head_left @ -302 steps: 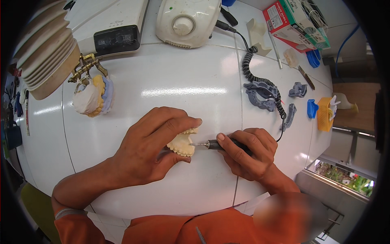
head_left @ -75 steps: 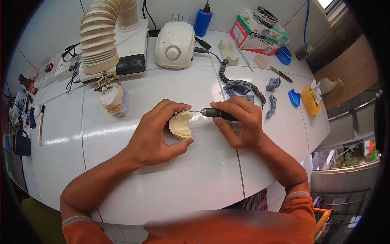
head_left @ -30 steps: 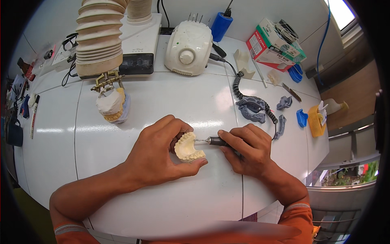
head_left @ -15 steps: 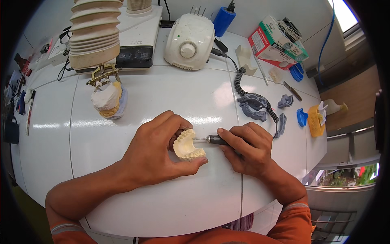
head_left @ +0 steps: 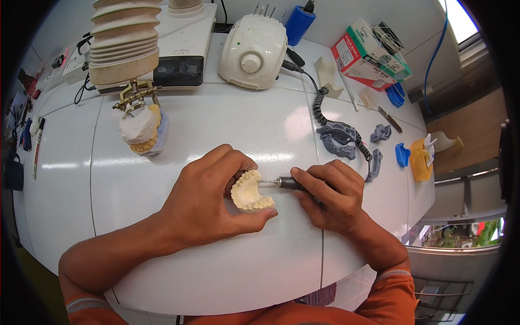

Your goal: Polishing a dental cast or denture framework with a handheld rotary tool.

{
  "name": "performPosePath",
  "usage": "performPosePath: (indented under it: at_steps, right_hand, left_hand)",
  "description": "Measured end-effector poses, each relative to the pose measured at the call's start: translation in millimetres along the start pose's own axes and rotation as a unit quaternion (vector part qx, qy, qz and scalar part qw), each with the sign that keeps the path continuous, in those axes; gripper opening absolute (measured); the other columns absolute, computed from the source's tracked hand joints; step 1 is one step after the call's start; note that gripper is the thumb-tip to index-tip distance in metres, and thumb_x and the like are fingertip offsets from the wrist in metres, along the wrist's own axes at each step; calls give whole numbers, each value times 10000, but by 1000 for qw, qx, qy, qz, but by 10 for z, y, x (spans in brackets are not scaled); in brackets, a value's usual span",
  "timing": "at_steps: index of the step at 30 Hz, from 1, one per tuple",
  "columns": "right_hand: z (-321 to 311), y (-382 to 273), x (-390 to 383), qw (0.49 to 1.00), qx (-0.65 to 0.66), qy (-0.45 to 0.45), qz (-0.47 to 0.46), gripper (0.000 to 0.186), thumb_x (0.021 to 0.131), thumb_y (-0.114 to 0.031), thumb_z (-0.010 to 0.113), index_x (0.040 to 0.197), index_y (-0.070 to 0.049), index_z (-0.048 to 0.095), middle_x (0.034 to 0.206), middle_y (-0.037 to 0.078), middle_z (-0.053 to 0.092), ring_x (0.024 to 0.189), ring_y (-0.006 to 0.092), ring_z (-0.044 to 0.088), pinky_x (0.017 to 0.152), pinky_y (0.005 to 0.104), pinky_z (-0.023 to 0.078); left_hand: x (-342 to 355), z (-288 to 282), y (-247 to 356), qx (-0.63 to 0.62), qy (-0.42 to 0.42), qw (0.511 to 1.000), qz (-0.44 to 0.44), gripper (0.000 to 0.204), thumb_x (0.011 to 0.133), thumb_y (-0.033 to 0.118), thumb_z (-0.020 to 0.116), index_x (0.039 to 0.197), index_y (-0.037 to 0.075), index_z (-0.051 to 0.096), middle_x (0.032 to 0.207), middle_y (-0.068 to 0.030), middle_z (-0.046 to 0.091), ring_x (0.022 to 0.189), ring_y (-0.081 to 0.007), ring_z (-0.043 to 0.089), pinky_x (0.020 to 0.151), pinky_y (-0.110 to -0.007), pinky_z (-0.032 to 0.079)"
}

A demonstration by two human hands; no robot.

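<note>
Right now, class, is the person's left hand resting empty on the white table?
No: the left hand grips a cream dental cast while the right hand holds a rotary handpiece against it.

A cream-coloured plaster tooth model (head_left: 251, 192), shaped like a horseshoe with a row of small teeth along its curved edge, sits just above the white bench (head_left: 216, 271), tilted with the teeth facing up. Just to the right of the model is a slim dark hand drill (head_left: 290, 184), lying almost level. Its thin metal tip points left and touches the open inner side of the model.
</note>
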State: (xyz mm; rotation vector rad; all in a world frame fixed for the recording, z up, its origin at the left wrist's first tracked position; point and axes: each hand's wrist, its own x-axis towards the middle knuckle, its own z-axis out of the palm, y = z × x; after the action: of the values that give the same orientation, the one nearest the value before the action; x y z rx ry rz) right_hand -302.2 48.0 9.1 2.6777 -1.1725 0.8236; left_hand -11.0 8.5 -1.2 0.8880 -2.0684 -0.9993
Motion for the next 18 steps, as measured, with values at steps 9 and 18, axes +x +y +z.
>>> performPosePath:
  at_steps: [9,18]
  right_hand:
    - [-4,-1,-10,1000,2,5,10,497,740,-94,951,1230,-106,866,937,5,734,705,180,602,613,335,477]
    - [-17,4,3,1000,14,-6,-6,500,728,-101,951,1221,-117,871,927,-3,735,708,173,603,616,334,480]
  left_hand:
    - [8,-30,47,6,-25,999,-26,629,799,397,1013,1154,-23,708,1011,-129,656,855,-267,713,760,-396,596]
    - [-2,-69,76,10,-43,999,-27,638,820,403,998,1210,-5,699,1064,-130,649,920,-290,717,801,-409,600]
